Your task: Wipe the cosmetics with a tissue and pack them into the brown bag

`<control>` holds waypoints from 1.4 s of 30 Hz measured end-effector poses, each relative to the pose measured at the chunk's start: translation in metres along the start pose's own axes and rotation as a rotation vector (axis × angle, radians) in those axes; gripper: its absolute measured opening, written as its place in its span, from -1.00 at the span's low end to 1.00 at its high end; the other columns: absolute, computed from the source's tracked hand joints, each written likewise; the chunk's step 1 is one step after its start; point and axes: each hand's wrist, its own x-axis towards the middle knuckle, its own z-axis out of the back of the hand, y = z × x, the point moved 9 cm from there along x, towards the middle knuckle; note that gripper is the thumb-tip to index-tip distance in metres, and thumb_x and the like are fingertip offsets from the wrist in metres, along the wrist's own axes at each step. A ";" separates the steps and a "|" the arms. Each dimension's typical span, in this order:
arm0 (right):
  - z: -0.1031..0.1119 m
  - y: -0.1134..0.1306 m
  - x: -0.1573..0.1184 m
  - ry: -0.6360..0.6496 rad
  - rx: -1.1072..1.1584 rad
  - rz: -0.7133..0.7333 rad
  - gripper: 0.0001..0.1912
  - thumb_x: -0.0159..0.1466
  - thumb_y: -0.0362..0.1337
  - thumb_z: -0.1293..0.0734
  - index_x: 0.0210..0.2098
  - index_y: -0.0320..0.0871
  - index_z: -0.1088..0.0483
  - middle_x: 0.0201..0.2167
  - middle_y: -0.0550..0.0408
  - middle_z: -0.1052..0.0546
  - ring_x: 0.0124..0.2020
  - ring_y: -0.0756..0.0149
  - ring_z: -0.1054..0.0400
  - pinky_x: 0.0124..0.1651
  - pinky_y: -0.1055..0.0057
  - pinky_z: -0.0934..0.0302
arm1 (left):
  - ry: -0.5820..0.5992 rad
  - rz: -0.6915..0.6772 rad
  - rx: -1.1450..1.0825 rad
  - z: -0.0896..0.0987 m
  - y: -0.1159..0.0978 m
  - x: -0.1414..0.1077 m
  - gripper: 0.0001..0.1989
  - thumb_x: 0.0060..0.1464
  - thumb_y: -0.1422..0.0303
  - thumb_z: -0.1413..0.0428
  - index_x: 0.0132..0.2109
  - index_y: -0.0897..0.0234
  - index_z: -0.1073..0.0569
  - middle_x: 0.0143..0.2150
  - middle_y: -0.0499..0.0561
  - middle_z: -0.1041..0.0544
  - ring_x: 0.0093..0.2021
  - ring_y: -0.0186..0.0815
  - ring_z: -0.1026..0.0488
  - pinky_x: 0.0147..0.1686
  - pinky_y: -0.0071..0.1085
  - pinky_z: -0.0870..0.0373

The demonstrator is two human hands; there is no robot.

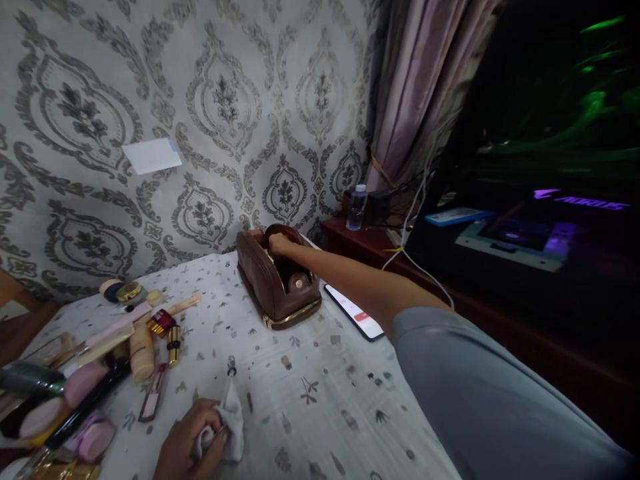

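Observation:
My left hand (pixel 193 437) is closed around a crumpled white cloth (pixel 233 427) low in the head view, just above the patterned sheet. My right arm stretches forward to a brown leather toiletry bag (pixel 270 297) with gold zips, which stands unzipped near the wall. My right hand (pixel 280 245) is down in the bag's opening. Its fingertips are hidden, so whether they grip anything does not show. To the left of my left hand lie a lip gloss tube (pixel 153 397), a gold and black lipstick (pixel 173 345) and a beige tube (pixel 141 353).
More cosmetics, among them a pink jar (pixel 95 433), crowd the bed's (pixel 310 413) left side. A phone (pixel 355 312) lies under my right forearm. On the dark red table (pixel 340 233) stand a water bottle (pixel 357 208) and cables beside a large computer case (pixel 540 153).

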 end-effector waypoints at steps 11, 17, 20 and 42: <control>-0.002 -0.001 -0.007 0.000 0.023 -0.009 -0.60 0.34 -0.17 -0.34 0.09 -0.25 -0.36 0.06 -0.11 -0.44 -0.01 0.16 -0.41 0.00 0.13 -0.37 | 0.117 -0.001 -0.006 -0.001 -0.002 0.003 -0.77 0.14 0.22 -0.05 -0.44 0.19 -0.36 -0.37 -0.03 -0.53 -0.34 -0.29 -0.48 -0.29 -0.49 -0.40; 0.035 0.010 -0.036 -0.120 0.085 0.016 -0.67 0.34 -0.20 -0.33 0.03 -0.26 -0.40 0.00 -0.11 -0.48 -0.04 0.16 -0.43 -0.02 0.16 -0.37 | 0.235 -0.013 0.040 -0.005 -0.001 0.006 -0.80 0.14 0.25 -0.06 -0.41 0.20 -0.37 -0.37 -0.04 -0.51 -0.34 -0.28 -0.48 -0.31 -0.46 -0.40; 0.062 0.020 -0.077 -0.286 0.126 0.073 -0.71 0.41 -0.26 -0.18 -0.03 -0.30 -0.43 -0.01 -0.24 -0.50 0.02 0.08 -0.41 0.00 0.23 -0.29 | 0.213 -0.010 0.022 -0.003 -0.005 0.006 -0.82 0.12 0.27 -0.06 -0.42 0.20 -0.35 -0.37 -0.03 -0.51 -0.30 -0.24 -0.48 -0.28 -0.42 -0.40; -0.113 0.112 -0.266 -0.137 0.862 0.597 -0.78 0.28 -0.33 -0.23 -0.49 -0.17 -0.36 -0.61 0.23 -0.29 -0.54 0.44 -0.12 -0.42 0.49 0.04 | 0.100 -0.015 -0.009 0.007 -0.019 0.003 -0.83 0.08 0.28 -0.03 -0.44 0.21 -0.32 -0.46 -0.09 -0.39 -0.41 -0.29 -0.35 -0.36 -0.42 -0.25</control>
